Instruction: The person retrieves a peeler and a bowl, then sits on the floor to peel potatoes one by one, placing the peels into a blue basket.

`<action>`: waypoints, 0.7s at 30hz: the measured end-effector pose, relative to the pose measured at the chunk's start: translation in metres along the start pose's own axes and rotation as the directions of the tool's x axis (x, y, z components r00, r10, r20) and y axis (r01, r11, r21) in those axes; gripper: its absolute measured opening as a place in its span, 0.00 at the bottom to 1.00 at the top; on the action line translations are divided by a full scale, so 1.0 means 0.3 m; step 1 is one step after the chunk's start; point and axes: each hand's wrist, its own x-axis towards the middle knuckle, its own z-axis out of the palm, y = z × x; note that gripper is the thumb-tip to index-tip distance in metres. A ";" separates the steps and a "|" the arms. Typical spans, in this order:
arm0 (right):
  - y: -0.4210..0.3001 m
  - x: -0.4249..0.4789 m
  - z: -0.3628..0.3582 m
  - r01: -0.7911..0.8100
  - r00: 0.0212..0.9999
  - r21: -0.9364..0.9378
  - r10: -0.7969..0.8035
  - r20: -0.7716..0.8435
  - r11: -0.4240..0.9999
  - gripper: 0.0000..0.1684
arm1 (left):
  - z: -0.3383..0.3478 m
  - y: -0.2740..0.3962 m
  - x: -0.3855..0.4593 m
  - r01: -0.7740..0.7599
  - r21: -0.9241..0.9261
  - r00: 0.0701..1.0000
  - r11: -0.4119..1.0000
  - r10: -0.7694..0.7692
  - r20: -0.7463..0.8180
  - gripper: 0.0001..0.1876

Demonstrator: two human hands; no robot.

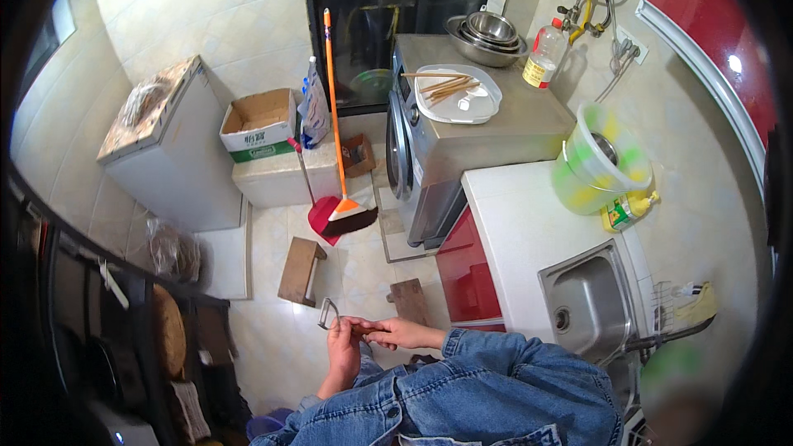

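A peeler-like tool with a metal frame (pixel 328 313) is held in front of my body, its head sticking out past my fingers. My left hand (pixel 344 347) is closed around it just below the metal part. Against the left fingers lies my right hand (pixel 399 332), its fingers bent over a brownish handle (pixel 360 329) that is mostly hidden. Below both hands is the tiled floor (pixel 266 334), with a small wooden stool (pixel 302 269) ahead and another wooden stool (pixel 410 301) closer to the cabinet.
On my right run a white counter (pixel 508 210) and steel sink (pixel 585 297), with a bucket (pixel 595 155) behind. A front-loading washer (pixel 427 155) carries a plastic lid (pixel 458 111) with chopsticks and steel bowls (pixel 489 37). A broom (pixel 334 105) and red dustpan (pixel 319 217) stand ahead.
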 end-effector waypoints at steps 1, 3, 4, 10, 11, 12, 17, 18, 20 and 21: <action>-0.011 0.058 -0.015 0.038 0.999 -0.016 -0.038 -0.021 0.999 0.16 | -0.009 0.044 0.061 -0.022 -0.023 1.000 0.999 0.022 0.005 0.14; -0.097 0.153 -0.107 0.146 0.963 -0.564 -0.248 -0.108 0.813 0.15 | -0.026 0.151 0.194 -0.070 -0.067 0.997 0.995 0.070 0.009 0.14; -0.161 0.176 -0.146 0.161 0.939 -0.606 -0.310 -0.148 0.779 0.15 | -0.045 0.199 0.261 -0.091 -0.035 0.996 0.995 0.091 0.013 0.15; -0.646 0.112 -0.390 0.279 0.801 -0.336 -0.411 -0.435 0.900 0.09 | -0.037 0.384 0.550 0.028 0.111 0.991 0.993 -0.042 0.124 0.12; -0.730 0.080 -0.422 0.295 0.751 -0.364 -0.449 -0.483 0.884 0.08 | -0.028 0.393 0.590 0.048 0.123 0.988 0.991 -0.065 0.143 0.12; -0.786 0.043 -0.468 0.298 0.700 -0.394 -0.480 -0.529 0.869 0.08 | -0.014 0.392 0.619 0.081 0.116 0.984 0.990 -0.098 0.150 0.11; -1.029 -0.063 -0.809 0.162 0.406 -0.634 -0.637 -0.655 0.756 0.07 | 0.016 0.410 0.735 0.144 0.158 0.967 0.977 -0.172 0.186 0.10; -1.072 -0.074 -0.893 0.065 0.355 -0.638 -0.615 -0.704 0.768 0.07 | 0.018 0.416 0.758 0.147 0.178 0.965 0.973 -0.180 0.189 0.10; -1.121 -0.098 -1.126 -0.058 0.221 -0.698 -0.672 -0.706 0.714 0.07 | 0.031 0.415 0.820 0.140 0.210 0.967 0.968 -0.179 0.181 0.10; -1.140 -0.098 -1.263 -0.192 0.183 -0.749 -0.726 -0.662 0.635 0.08 | 0.042 0.423 0.853 0.106 0.238 0.975 0.965 -0.148 0.166 0.10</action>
